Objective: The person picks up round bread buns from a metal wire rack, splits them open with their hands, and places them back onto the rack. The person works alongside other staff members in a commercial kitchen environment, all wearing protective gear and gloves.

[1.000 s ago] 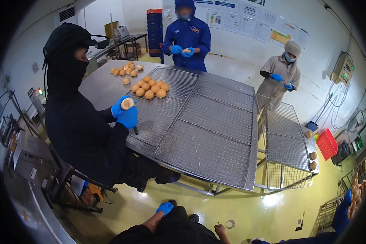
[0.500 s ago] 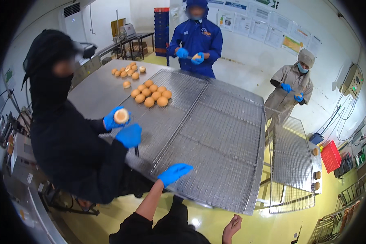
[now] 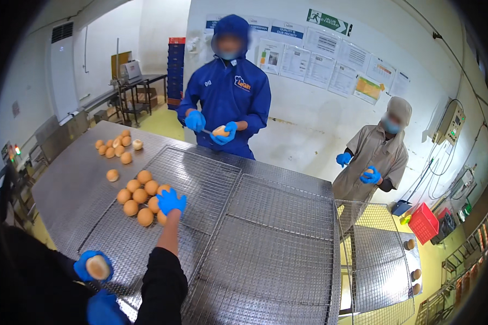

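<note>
My left hand (image 3: 171, 201), in a blue glove, reaches over the right side of a cluster of round brown buns (image 3: 139, 195) on a wire rack (image 3: 200, 179). Its fingers are apart over the nearest buns, partly hiding them; no bun shows lifted in it. My right hand is out of view. Close on my left, a co-worker in black has blue-gloved hands, one (image 3: 81, 268) holding a bun with a pale cut face (image 3: 98, 267). Across the table, a co-worker in blue (image 3: 228, 97) holds a bun (image 3: 220, 131) and a thin blade-like tool.
More buns (image 3: 118, 143) lie on the metal table (image 3: 65, 189) at far left, some showing pale faces. A second wire rack (image 3: 276, 249) covers the right half. At right, a person in beige (image 3: 382, 157) works beside a smaller rack-topped table (image 3: 382, 265) and a red crate (image 3: 423, 223).
My left hand has moved from the table's near edge forward and left to the buns. My bare right hand has left the view. The view has shifted, bringing the table closer.
</note>
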